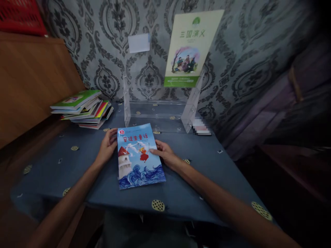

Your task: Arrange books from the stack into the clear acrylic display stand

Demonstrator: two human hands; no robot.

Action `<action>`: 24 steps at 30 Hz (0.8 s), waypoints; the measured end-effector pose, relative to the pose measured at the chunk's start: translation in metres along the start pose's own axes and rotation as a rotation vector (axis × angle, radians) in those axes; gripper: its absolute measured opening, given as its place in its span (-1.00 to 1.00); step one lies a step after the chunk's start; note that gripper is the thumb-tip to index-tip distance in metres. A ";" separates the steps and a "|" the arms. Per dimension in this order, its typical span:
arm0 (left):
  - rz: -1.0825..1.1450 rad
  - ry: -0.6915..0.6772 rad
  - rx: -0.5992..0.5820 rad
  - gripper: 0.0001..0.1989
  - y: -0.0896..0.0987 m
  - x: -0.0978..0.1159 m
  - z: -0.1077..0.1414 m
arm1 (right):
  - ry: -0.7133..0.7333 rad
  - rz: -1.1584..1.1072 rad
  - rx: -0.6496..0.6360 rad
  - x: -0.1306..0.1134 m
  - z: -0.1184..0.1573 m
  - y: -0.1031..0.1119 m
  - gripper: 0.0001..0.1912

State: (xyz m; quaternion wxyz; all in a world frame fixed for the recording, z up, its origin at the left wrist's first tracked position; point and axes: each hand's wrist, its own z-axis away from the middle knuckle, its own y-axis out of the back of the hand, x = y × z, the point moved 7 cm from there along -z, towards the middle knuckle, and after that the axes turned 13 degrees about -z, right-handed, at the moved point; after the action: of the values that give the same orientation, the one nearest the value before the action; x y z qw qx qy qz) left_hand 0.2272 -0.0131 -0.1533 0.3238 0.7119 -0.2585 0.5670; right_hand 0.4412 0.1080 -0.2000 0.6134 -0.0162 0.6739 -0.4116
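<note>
A blue picture-cover book point(141, 158) with red title characters, a lighthouse and waves is between my two hands, low over the near middle of the table. My right hand point(167, 154) grips its right edge, thumb on the cover and fingers partly hidden beneath. At the upper left edge, my left hand point(108, 145) curls its fingers against the book. Behind it stands a clear plastic rack point(190, 110). A pale green book point(192, 51) leans upright on the rack's upper right.
A messy stack of books point(85, 110) sits at the table's back left, beside a wooden panel point(38, 79). A white card point(139, 43) shows at the rack's upper left. Right of the rack lies a small blurred item point(201, 127). Patterned cloth point(108, 81) hangs behind.
</note>
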 end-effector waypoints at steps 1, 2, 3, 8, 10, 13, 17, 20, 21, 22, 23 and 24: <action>0.036 0.060 -0.008 -0.55 -0.007 -0.004 0.000 | 0.020 0.028 0.001 -0.004 0.004 0.006 -0.42; 0.055 0.110 -0.025 -0.58 -0.015 -0.007 0.001 | 0.031 0.056 0.003 -0.006 0.007 0.012 -0.42; 0.065 0.146 -0.051 -0.62 -0.022 -0.009 0.002 | 0.037 0.086 0.008 -0.008 0.010 0.018 -0.43; -0.083 0.108 -0.140 -0.69 -0.042 -0.006 0.002 | 0.016 0.337 0.096 -0.018 0.019 0.047 -0.47; -0.183 0.053 -0.144 -0.67 -0.046 -0.002 0.002 | 0.041 0.600 0.182 -0.029 0.023 0.056 -0.53; -0.230 -0.052 -0.174 -0.66 -0.057 0.003 0.002 | 0.207 1.062 0.362 -0.058 0.031 0.058 -0.61; -0.388 -0.242 -0.239 -0.71 -0.077 0.001 0.007 | 0.408 1.291 0.234 -0.063 0.029 0.023 -0.66; -0.420 -0.291 -0.237 -0.71 -0.083 -0.009 0.009 | 0.467 1.319 -0.123 -0.036 0.015 -0.015 -0.59; -0.406 -0.298 -0.229 -0.71 -0.084 -0.012 0.009 | 0.458 1.329 -0.208 -0.025 0.009 -0.023 -0.56; -0.403 -0.309 -0.221 -0.70 -0.083 -0.015 0.009 | 0.445 1.350 -0.258 -0.016 0.003 -0.029 -0.53; -0.427 -0.329 -0.216 -0.69 -0.083 -0.017 0.010 | 0.434 1.374 -0.284 -0.010 -0.002 -0.032 -0.52; -0.482 -0.359 -0.215 -0.69 -0.083 -0.018 0.010 | 0.425 1.401 -0.298 -0.005 -0.007 -0.034 -0.50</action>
State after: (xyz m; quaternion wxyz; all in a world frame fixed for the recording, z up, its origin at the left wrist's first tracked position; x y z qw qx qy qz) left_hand 0.2909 0.0337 -0.1868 0.4715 0.8030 -0.1935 0.3088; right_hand 0.4200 0.0921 -0.1772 0.5799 0.4139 0.6790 0.1771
